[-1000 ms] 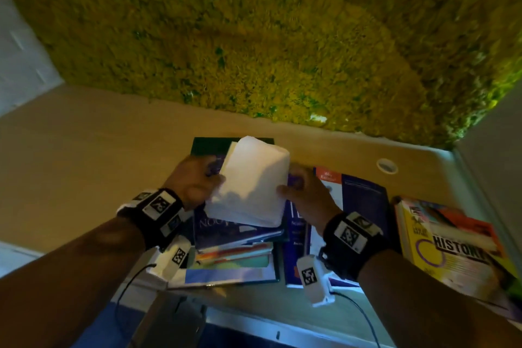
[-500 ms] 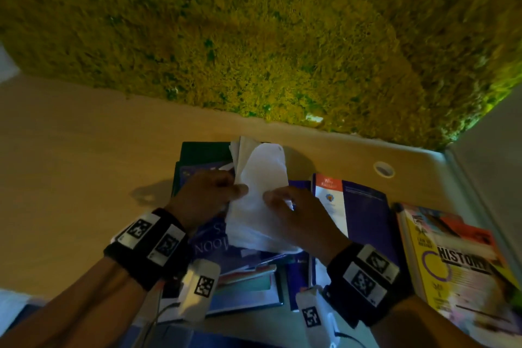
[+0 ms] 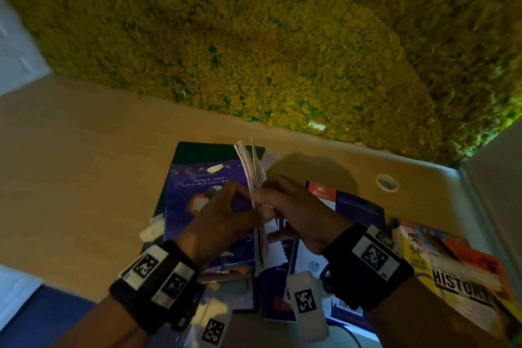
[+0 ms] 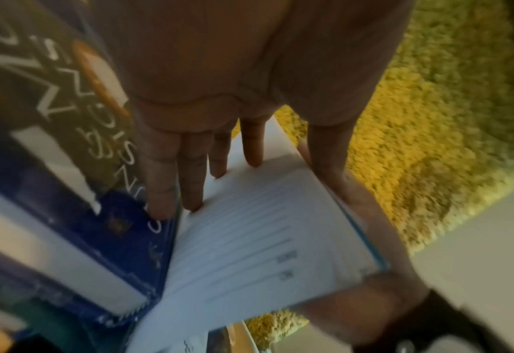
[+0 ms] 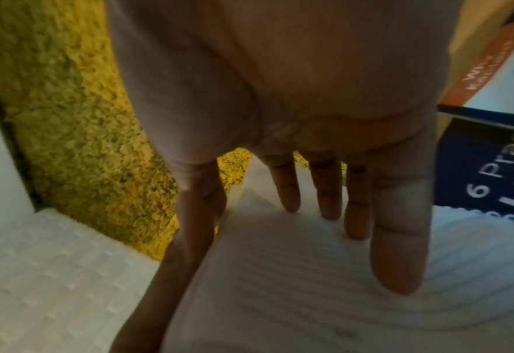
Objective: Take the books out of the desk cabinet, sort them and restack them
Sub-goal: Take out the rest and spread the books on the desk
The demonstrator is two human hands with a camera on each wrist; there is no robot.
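A sheaf of white lined papers (image 3: 252,167) stands on edge between my two hands, above a stack of books. My left hand (image 3: 220,212) holds its left face, four fingers (image 4: 192,181) laid straight on the sheaf (image 4: 249,250) and the thumb along the far edge. My right hand (image 3: 293,206) pinches the same sheaf (image 5: 279,286) between thumb and fingers (image 5: 328,191). Under them lies a purple book (image 3: 197,186) on a dark green book (image 3: 203,151). A blue book with an orange corner (image 3: 358,206) lies to the right.
A yellow "History" book (image 3: 452,285) rests on more books at the right end of the wooden desk (image 3: 84,164). A round cable hole (image 3: 387,182) sits behind them. A mossy yellow-green wall (image 3: 254,37) backs the desk; a white partition (image 3: 497,178) closes the right side.
The papers have turned from lying face-up toward me to standing edge-on. Both hands have closed in against the sheaf's two faces.
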